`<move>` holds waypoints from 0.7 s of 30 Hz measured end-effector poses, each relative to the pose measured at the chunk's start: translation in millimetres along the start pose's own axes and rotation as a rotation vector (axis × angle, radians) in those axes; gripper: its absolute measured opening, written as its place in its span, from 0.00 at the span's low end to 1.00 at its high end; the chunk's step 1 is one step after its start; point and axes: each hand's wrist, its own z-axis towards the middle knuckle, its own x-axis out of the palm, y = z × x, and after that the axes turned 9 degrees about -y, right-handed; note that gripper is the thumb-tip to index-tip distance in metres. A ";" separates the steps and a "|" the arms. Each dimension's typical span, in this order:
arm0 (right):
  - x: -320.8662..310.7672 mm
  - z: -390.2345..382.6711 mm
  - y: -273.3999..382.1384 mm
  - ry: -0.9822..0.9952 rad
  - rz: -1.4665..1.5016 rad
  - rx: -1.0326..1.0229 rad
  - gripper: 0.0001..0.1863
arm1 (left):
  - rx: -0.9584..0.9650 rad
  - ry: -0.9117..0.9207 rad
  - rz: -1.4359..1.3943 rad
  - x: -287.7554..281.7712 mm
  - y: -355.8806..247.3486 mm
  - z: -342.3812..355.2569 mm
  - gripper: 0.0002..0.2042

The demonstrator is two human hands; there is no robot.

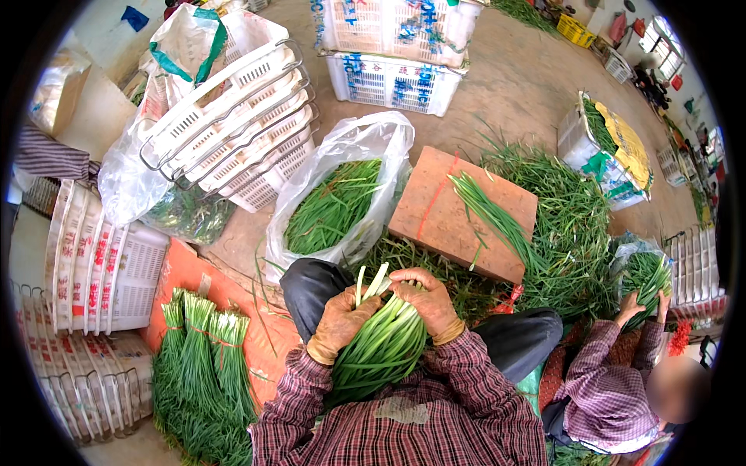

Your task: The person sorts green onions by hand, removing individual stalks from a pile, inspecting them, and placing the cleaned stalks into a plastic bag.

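A loose bunch of green chives [382, 348] with pale stem ends is in my lap, its stems pointing away from me. My gloved left hand [343, 320] is closed round the stems on the left side, and a few pale ends stand up past the fingers. On the right side, my gloved right hand [426, 301] grips the stem ends with bent fingers. Just beyond my knees sits a reddish-brown block [423, 202], with a small bundle of chives [497, 216] lying across it and a red string [437, 200] over its left part.
Tied chive bundles [200, 349] lie on an orange sheet [268, 346] at left. A plastic bag of greens [334, 206] stands ahead; a heap of chives [567, 225] spreads right. Stacked white crates [241, 128] flank the left. A co-worker [614, 380] handles chives at right.
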 end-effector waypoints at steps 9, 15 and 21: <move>-3.8 7.2 -26.2 0.019 -0.143 -0.116 0.16 | 0.147 0.087 0.162 -5.2 2.7 11.4 0.11; -7.6 8.2 -18.3 -0.057 -0.263 -0.004 0.15 | 0.209 0.169 0.298 -4.4 24.1 36.8 0.11; 1.8 9.3 -26.8 -0.023 -0.104 0.102 0.12 | 0.165 0.126 0.017 -3.3 20.6 16.8 0.06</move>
